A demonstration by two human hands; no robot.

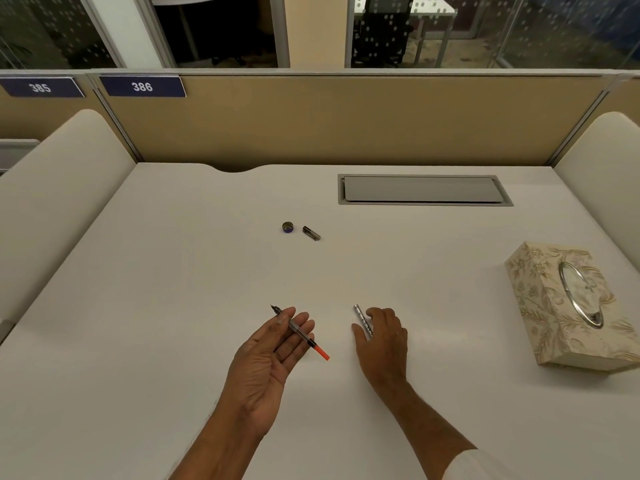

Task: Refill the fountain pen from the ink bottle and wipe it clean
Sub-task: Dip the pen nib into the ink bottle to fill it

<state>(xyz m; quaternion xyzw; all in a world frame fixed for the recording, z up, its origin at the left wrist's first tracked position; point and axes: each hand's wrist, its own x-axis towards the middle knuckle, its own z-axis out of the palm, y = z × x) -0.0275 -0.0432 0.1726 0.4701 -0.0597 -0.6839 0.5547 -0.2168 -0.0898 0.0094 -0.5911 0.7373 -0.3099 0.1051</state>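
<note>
Nearest the camera, the left hand point(277, 344) lies palm up with its fingers loosely curled, cradling the pen's nib section point(298, 332) across the fingertips. The nib points away and to the left, and the orange converter end juts past the fingers toward the right; held this way, the wet nib stays clear of the desk point(173, 271). Just beside it, the right hand point(384, 336) rests palm down, thumb and fingers closing lightly around the silver barrel point(362, 320), which seems to lie on the desk. That suggests the barrel is being picked up or set down. Off to the right sits a floral tissue box point(540, 306), handy for wiping. Farther off, mid-desk, a small round bottle cap point(287, 227) lies just beside the dark pen cap point(311, 233), parked out of the way. No ink bottle is in view.
</note>
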